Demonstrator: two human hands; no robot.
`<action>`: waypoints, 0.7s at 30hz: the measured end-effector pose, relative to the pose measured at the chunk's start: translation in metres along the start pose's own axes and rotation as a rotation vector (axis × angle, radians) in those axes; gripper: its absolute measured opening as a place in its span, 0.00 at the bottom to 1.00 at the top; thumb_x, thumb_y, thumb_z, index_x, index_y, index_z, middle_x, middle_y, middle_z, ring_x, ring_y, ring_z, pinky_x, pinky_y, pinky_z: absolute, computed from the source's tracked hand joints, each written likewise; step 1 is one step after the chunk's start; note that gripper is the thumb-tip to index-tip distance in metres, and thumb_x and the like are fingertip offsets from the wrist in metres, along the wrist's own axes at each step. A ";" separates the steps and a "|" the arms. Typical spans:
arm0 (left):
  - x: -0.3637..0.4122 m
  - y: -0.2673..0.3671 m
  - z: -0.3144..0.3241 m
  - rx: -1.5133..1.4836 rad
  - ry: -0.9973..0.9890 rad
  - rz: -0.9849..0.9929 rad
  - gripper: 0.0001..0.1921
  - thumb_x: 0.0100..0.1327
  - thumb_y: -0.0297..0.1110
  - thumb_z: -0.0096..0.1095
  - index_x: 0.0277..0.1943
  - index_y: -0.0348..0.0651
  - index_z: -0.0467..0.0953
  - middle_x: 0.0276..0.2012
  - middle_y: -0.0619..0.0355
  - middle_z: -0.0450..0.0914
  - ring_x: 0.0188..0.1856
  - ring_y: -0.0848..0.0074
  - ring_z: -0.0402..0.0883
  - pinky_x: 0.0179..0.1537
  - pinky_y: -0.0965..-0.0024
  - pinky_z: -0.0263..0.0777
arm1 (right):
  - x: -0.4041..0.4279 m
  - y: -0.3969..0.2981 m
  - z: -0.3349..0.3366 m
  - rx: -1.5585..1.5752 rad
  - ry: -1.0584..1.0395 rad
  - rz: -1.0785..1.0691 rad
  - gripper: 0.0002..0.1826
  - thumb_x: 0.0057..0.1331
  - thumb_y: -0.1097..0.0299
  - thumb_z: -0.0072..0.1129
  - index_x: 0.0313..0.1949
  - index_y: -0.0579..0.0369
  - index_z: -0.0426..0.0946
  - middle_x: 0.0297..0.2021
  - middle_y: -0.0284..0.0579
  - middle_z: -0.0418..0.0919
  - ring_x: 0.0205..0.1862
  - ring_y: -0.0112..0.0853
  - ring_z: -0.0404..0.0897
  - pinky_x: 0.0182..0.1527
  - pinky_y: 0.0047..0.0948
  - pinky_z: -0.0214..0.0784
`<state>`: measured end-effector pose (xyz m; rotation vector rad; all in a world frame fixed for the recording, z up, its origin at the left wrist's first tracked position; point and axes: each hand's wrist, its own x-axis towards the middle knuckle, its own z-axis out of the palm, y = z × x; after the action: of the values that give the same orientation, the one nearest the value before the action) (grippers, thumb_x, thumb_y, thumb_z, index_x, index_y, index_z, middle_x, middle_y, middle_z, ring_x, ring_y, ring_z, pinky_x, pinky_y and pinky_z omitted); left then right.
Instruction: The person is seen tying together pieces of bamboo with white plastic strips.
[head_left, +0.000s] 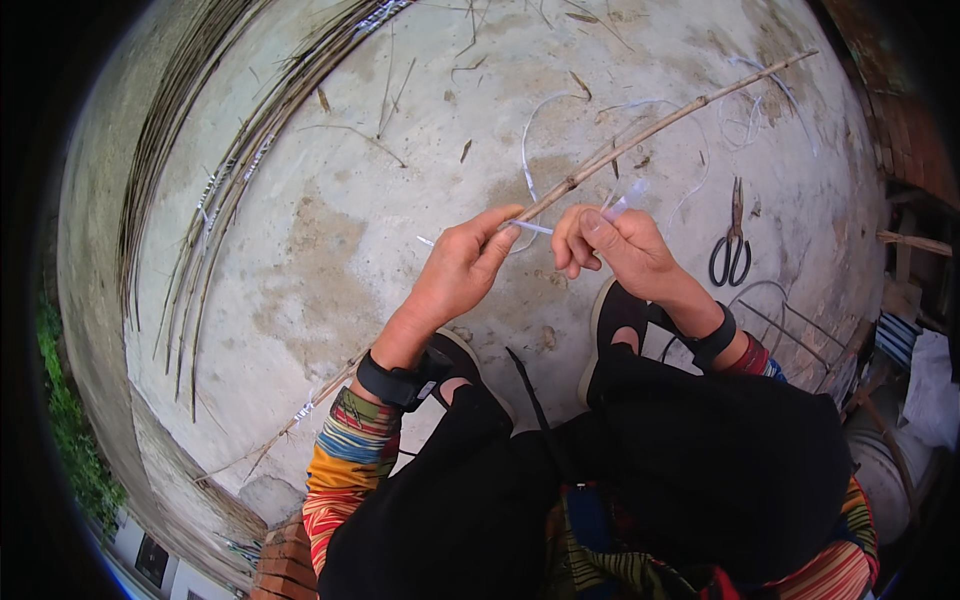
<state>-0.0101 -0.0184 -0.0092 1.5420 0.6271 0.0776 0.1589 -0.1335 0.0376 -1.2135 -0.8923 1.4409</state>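
My left hand (471, 262) grips a long, jointed bamboo cane (645, 131) between thumb and fingers. The cane slants up to the far right, and its other end emerges below my left wrist, where white ties (304, 410) wrap it. Between my two hands runs a narrow strip of whitish plastic (534, 227) at the cane. My right hand (611, 244) is curled around the strip, and a flat piece of it (630, 196) sticks up past the thumb. More thin strip (525, 142) loops over the concrete beyond the cane.
Black-handled scissors (730, 251) lie on the concrete floor (465, 67) at right, above a wire loop (780, 300). Bundled canes (247, 150) with white ties stretch along the left, beside another bundle (169, 142). Twigs are scattered at the top. Bricks (285, 559) stand lower left.
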 end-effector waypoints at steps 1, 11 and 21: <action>0.002 0.006 -0.003 0.049 0.003 -0.019 0.13 0.67 0.32 0.48 0.48 0.34 0.72 0.23 0.65 0.67 0.27 0.84 0.61 0.28 0.79 0.60 | -0.007 0.006 -0.001 0.092 0.074 0.060 0.19 0.71 0.61 0.33 0.25 0.59 0.65 0.26 0.40 0.70 0.22 0.22 0.64 0.27 0.19 0.59; -0.011 0.038 0.013 -0.002 -0.189 -0.027 0.10 0.66 0.31 0.48 0.45 0.35 0.73 0.17 0.67 0.60 0.20 0.86 0.56 0.22 0.78 0.54 | 0.038 0.061 -0.018 1.134 0.199 0.547 0.21 0.68 0.59 0.40 0.16 0.43 0.54 0.10 0.25 0.54 0.10 0.17 0.50 0.12 0.17 0.40; -0.007 0.030 0.006 -0.260 -0.414 -0.221 0.13 0.68 0.35 0.44 0.46 0.39 0.74 0.16 0.72 0.54 0.18 0.89 0.51 0.20 0.81 0.47 | 0.067 0.038 -0.011 0.669 -0.078 0.625 0.22 0.67 0.57 0.44 0.15 0.47 0.57 0.10 0.31 0.58 0.08 0.15 0.49 0.08 0.19 0.39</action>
<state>-0.0037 -0.0248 0.0208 1.1825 0.4325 -0.3103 0.1615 -0.0773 -0.0160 -0.9441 -0.0145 2.0683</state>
